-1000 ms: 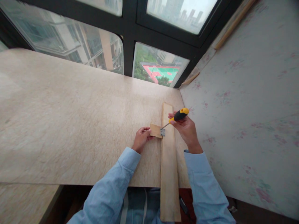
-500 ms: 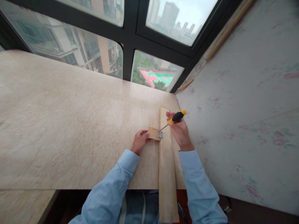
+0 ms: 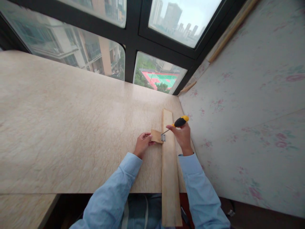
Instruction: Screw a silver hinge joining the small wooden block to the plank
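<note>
My left hand (image 3: 143, 143) pinches the left edge of a small thin wooden piece (image 3: 156, 136). That piece meets the left side of a long wooden board (image 3: 170, 171), and a small metal hinge (image 3: 163, 137) lies across the joint. In my right hand (image 3: 183, 136) is a screwdriver (image 3: 181, 121) with a black and yellow handle, gripped near the front of the handle and the shaft. The shaft slants down to the left, its tip at the hinge's upper left part. Whether a screw sits under the tip is too small to tell.
The board lies on a beige marble-patterned ledge (image 3: 78, 127) and juts past its front edge. A flowered wall (image 3: 238, 127) stands close on the right. Beyond the ledge is a dark-framed window (image 3: 130, 41).
My right hand has shifted slightly left and changed its hold, its fingers now nearer the shaft. The screwdriver handle has dropped a little. My left hand stays in place.
</note>
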Demonstrator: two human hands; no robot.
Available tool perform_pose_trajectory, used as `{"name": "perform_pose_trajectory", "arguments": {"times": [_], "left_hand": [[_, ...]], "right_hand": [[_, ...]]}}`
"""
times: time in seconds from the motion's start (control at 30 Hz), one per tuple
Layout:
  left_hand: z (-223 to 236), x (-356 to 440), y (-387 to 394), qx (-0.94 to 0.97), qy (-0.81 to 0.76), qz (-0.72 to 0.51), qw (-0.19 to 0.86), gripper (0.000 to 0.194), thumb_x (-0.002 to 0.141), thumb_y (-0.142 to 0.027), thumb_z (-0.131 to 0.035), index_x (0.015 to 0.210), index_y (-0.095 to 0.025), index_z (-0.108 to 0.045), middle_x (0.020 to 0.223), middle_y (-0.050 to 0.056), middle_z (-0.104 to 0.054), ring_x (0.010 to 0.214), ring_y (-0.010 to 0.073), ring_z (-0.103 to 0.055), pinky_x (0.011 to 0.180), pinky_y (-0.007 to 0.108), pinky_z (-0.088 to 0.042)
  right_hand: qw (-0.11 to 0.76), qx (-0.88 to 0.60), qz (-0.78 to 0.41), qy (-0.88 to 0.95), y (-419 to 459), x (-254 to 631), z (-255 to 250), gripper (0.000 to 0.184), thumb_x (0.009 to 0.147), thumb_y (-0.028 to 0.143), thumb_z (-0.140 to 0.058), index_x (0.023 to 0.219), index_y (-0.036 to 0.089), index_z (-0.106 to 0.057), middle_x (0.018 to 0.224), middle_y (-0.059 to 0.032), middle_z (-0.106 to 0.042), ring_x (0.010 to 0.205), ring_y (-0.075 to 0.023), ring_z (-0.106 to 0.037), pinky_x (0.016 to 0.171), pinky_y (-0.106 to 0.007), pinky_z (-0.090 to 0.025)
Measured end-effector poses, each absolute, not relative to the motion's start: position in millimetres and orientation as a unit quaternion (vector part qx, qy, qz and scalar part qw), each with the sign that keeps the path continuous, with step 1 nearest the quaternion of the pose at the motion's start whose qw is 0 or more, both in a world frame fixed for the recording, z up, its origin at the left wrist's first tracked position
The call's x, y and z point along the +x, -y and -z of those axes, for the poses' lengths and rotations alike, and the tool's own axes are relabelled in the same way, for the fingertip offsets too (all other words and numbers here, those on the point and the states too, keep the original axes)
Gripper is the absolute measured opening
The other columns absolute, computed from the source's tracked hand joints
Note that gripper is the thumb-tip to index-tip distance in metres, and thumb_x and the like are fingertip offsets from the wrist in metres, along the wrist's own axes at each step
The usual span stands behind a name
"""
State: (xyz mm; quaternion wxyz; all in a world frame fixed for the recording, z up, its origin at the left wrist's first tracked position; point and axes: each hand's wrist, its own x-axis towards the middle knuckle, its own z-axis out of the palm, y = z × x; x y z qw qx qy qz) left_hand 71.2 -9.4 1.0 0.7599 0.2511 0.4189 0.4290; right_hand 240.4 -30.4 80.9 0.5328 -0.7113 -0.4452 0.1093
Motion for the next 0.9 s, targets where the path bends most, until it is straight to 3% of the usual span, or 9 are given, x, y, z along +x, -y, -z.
{"name": "perform_pose_trajectory", "arguments": {"times": [0.07,0.17,0.3,0.37,0.47,0.6,0.73,0.8,0.9], "left_hand": [[-1,71,9,0.251,-0.416,-0.430,0.761,0.007,0.080,-0.012,-0.065,0.086,-0.012,-0.063,0.089,0.008,-0.068,0.074,0.0170,-0.069,0.063,0.030,-0.059],[1,71,9,0.253,-0.414,-0.430,0.761,0.008,0.080,-0.013,-0.067,0.086,-0.012,-0.063,0.089,0.008,-0.069,0.073,0.0166,-0.068,0.063,0.029,-0.059],[3,71,9,0.254,-0.412,-0.428,0.763,0.013,0.077,-0.015,-0.071,0.087,-0.013,-0.063,0.087,0.007,-0.069,0.073,0.0165,-0.068,0.064,0.029,-0.059],[4,71,9,0.252,-0.412,-0.429,0.763,0.014,0.076,-0.015,-0.072,0.086,-0.013,-0.063,0.086,0.007,-0.068,0.074,0.0167,-0.068,0.064,0.030,-0.059],[4,71,9,0.252,-0.411,-0.430,0.763,0.013,0.077,-0.015,-0.071,0.087,-0.013,-0.063,0.085,0.006,-0.068,0.073,0.0168,-0.068,0.064,0.030,-0.059],[3,71,9,0.255,-0.412,-0.429,0.762,0.014,0.077,-0.016,-0.072,0.087,-0.013,-0.063,0.085,0.006,-0.069,0.071,0.0164,-0.067,0.065,0.031,-0.059],[2,71,9,0.257,-0.417,-0.428,0.760,0.013,0.077,-0.015,-0.070,0.087,-0.013,-0.063,0.086,0.007,-0.068,0.071,0.0158,-0.067,0.065,0.030,-0.059],[1,71,9,0.256,-0.419,-0.428,0.759,0.012,0.077,-0.015,-0.070,0.087,-0.013,-0.063,0.086,0.007,-0.068,0.071,0.0159,-0.067,0.063,0.029,-0.059],[-1,71,9,0.252,-0.420,-0.427,0.761,0.010,0.078,-0.013,-0.068,0.086,-0.012,-0.062,0.085,0.007,-0.068,0.071,0.0159,-0.067,0.062,0.029,-0.058]], "right_hand": [[0.544,-0.695,-0.127,0.452,28,241,-77,0.051,0.058,0.055,-0.085,0.088,0.022,-0.060,0.083,-0.0040,-0.068,0.088,-0.0258,-0.066,0.087,-0.044,-0.053],[0.586,-0.620,-0.247,0.459,31,240,-76,0.053,0.070,0.051,-0.079,0.110,0.025,-0.056,0.109,-0.0070,-0.070,0.105,-0.0232,-0.065,0.100,-0.045,-0.048],[0.616,-0.537,-0.369,0.443,44,238,-86,0.062,0.069,0.037,-0.081,0.123,0.029,-0.051,0.133,-0.0080,-0.064,0.128,-0.0229,-0.057,0.114,-0.048,-0.037],[0.613,-0.525,-0.392,0.441,50,239,-92,0.061,0.069,0.033,-0.082,0.122,0.029,-0.053,0.134,-0.0080,-0.065,0.130,-0.0234,-0.056,0.115,-0.049,-0.035],[0.582,-0.562,-0.374,0.453,53,239,-98,0.057,0.069,0.037,-0.082,0.119,0.026,-0.056,0.124,-0.0092,-0.071,0.120,-0.0243,-0.063,0.110,-0.049,-0.042],[0.545,-0.669,-0.243,0.443,46,240,-97,0.056,0.061,0.049,-0.085,0.104,0.020,-0.063,0.095,-0.0090,-0.077,0.092,-0.0262,-0.073,0.091,-0.048,-0.055],[0.530,-0.716,-0.145,0.432,36,241,-92,0.053,0.054,0.055,-0.087,0.086,0.019,-0.065,0.082,-0.0072,-0.075,0.079,-0.0256,-0.071,0.080,-0.044,-0.058],[0.554,-0.696,-0.177,0.422,35,241,-91,0.051,0.059,0.057,-0.084,0.088,0.020,-0.064,0.085,-0.0067,-0.075,0.084,-0.0251,-0.071,0.083,-0.044,-0.057],[0.601,-0.607,-0.302,0.423,41,242,-91,0.052,0.065,0.048,-0.083,0.105,0.024,-0.060,0.109,-0.0067,-0.074,0.108,-0.0244,-0.069,0.098,-0.046,-0.052]]}}
